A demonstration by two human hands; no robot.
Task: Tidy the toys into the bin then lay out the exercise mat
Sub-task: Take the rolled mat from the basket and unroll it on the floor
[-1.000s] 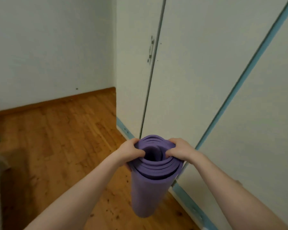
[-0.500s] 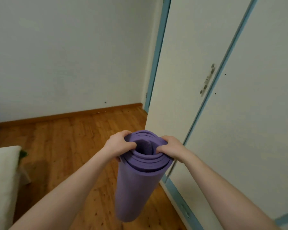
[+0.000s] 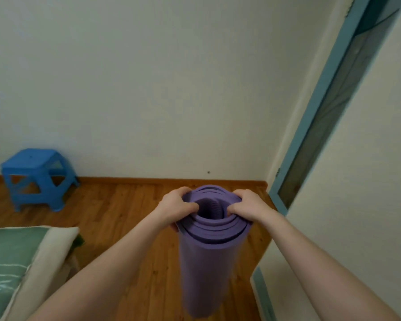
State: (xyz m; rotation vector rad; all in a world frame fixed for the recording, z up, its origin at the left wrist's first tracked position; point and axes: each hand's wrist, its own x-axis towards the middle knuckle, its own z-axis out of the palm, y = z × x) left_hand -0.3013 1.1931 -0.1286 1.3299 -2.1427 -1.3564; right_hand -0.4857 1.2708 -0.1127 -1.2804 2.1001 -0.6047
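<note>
A purple exercise mat [image 3: 206, 262], rolled tight, hangs upright in front of me above the wooden floor. My left hand [image 3: 177, 206] grips the left side of its top rim, thumb hooked into the hollow core. My right hand [image 3: 247, 205] holds the right side of the rim the same way. The roll's lower end is near the bottom of the view, and I cannot tell whether it touches the floor. No toys or bin are in view.
A blue plastic stool [image 3: 36, 179] stands by the white wall at the left. A bed or mattress with a green cover [image 3: 12, 262] fills the lower left corner. A white wardrobe with blue trim [image 3: 357, 181] runs along the right. Wooden floor [image 3: 116, 209] lies between them.
My view has swung left, away from the wardrobe doors toward the wall; the blue stool and more of the bed have come into sight. Both hands keep the same grip on the rolled mat.
</note>
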